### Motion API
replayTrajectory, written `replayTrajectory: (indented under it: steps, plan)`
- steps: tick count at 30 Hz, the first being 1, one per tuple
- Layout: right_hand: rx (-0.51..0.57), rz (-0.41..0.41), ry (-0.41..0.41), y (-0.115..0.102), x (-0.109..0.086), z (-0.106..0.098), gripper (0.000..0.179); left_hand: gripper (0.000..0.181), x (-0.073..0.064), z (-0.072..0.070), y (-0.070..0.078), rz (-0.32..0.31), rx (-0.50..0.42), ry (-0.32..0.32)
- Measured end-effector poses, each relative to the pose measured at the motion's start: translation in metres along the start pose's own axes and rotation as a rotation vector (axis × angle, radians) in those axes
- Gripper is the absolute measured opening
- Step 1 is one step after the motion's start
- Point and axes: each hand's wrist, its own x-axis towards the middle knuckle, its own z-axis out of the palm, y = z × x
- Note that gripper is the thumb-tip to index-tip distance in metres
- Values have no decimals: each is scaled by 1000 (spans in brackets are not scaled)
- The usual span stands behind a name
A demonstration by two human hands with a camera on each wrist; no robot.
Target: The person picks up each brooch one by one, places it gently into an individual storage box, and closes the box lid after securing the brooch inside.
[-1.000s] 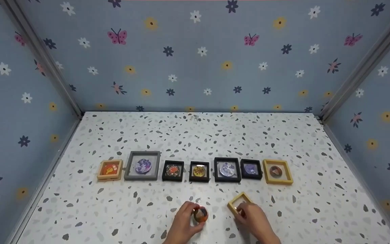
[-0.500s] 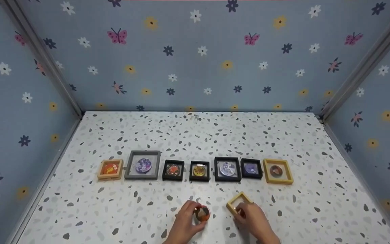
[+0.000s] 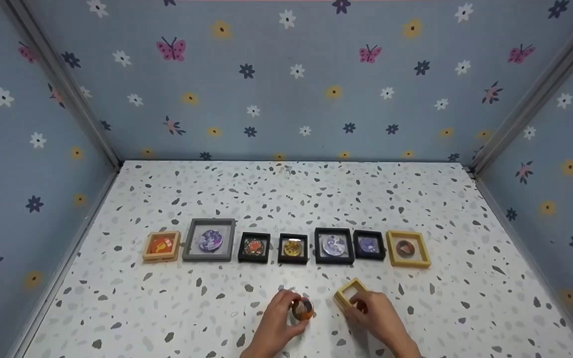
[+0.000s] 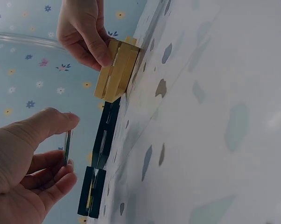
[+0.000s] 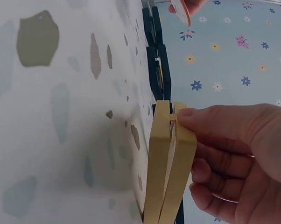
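In the head view my left hand (image 3: pixel 274 323) pinches a round badge (image 3: pixel 306 309) with an orange and dark picture by its rim, thumb on one side and fingers on the other. The left wrist view shows that badge (image 4: pixel 67 147) edge-on, above the table. To its right, my right hand (image 3: pixel 380 318) grips a small yellow square display frame (image 3: pixel 343 295), set at an angle on the table. Its two halves stand slightly apart in the right wrist view, with the thumb at the edge of the upper half (image 5: pixel 181 149). The right fingers hide part of the frame's window.
Behind the hands runs a row of framed badges: a peach frame (image 3: pixel 146 256), a grey frame (image 3: pixel 190 239), several black frames (image 3: pixel 318 246) and another yellow frame (image 3: pixel 427 256). The speckled white table (image 3: pixel 286 194) ends at flowered blue walls (image 3: pixel 286 59).
My left hand has moved a little to the right with the badge, towards the yellow frame. The upper half of the yellow frame is lifted slightly by my right hand.
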Motion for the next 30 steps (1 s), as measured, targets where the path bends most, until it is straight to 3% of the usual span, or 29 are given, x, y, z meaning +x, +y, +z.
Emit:
replayTrajectory:
  steps: [6, 15, 22, 30]
  plan:
    - [19, -26, 31, 1, 0, -6, 9, 35, 3, 3, 1, 3, -15, 1]
    - [27, -45, 64, 5, 0, -8, 7, 34, 7, 9, 7, 55, -31, 20]
    - [3, -51, 154, 5, 0, -9, 5, 34, 9, 11, 8, 88, -32, 37]
    - [12, -25, 193, 5, 0, -7, 9, 33, 9, 11, 8, 74, -29, 34]
